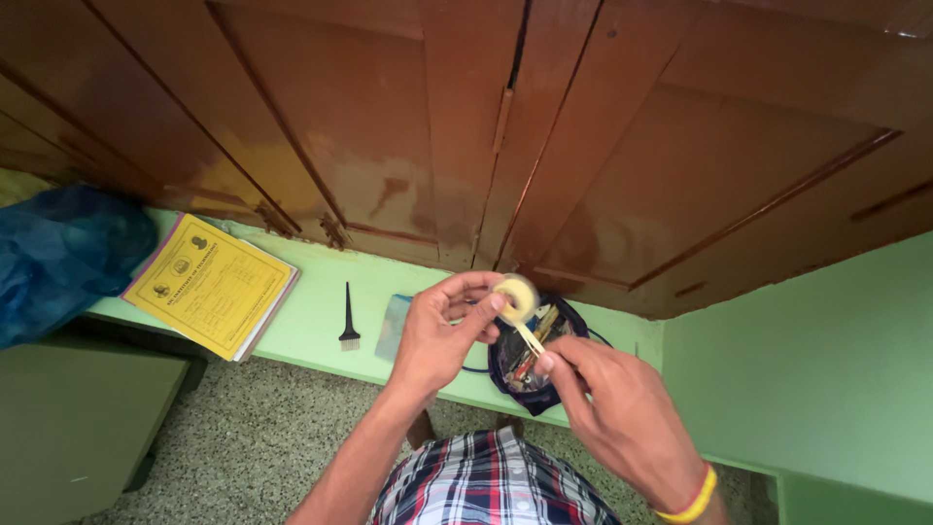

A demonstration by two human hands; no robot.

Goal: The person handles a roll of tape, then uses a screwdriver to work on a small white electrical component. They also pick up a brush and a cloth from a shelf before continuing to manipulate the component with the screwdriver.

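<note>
I note the left hand [439, 335] gripping a tape roll [516, 297] between thumb and fingertips, held up just above the pouch [530, 365]. The right hand [622, 408] pinches the free tape end [530, 338], which runs taut from the roll down to its fingertips; a yellow band [692, 504] circles that wrist. The dark pouch lies open on the green counter [311, 321], directly below both hands, with small items inside that I cannot identify. Left of the pouch, flat on the counter, lies a pale packet [393, 326], partly hidden by the left hand. Further left of the pouch is a black brush [349, 319], handle pointing toward the doors. Well to the left of the pouch sits a yellow booklet [211, 284], overhanging the counter edge, and beyond it a blue bag [58, 258]. Brown wooden doors [486, 126] stand behind the pouch, along the counter's far edge. A checked shirt [491, 481] shows below the pouch.
</note>
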